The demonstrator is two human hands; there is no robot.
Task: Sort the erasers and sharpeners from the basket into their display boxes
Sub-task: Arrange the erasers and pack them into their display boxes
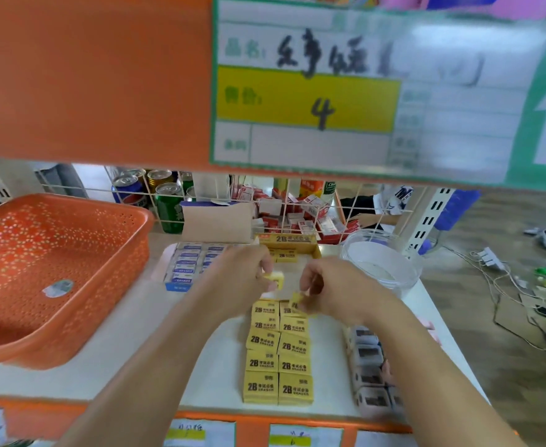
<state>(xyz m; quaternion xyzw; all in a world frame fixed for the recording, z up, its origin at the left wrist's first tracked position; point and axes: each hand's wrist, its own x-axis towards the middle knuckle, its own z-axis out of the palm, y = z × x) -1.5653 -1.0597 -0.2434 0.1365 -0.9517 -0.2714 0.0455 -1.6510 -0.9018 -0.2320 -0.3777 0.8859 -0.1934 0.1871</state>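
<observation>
The fingers [265, 266] of the left hand [242, 272] are curled and pinch a small yellow eraser [275, 280] against the thumb. Just to their right and slightly lower, the fingers [310, 287] of the right hand [332, 287] pinch a second yellow eraser [297, 301], which is tilted. The two hands are near each other but apart, both over the white shelf [142, 317].

Right under the right fingers begins a double row of yellow 2B erasers [278, 353], lying flat side by side and running toward the person. Whether the second yellow eraser touches the nearest one cannot be told.

Just beyond both sets of fingers stands the yellow display box [292, 241], with a few yellow erasers at its far end. To the left of the left fingers, partly hidden by that hand, is a blue display box [186, 266] packed with rows of white-and-blue erasers.

To the right of the right forearm, nearer the person, lies a cluster of grey-and-white sharpeners [366, 366], too blurred for detail. Beyond and to the right of the right fingers sits a clear round tub [381, 266].

Well to the left of the left fingers rests the orange basket [55, 253], with a sticker on its floor. A wire grid [297, 214] backs the shelf, with drink cans [165, 201] behind it. Above the hands hangs a price label [307, 104] that reads 4.
</observation>
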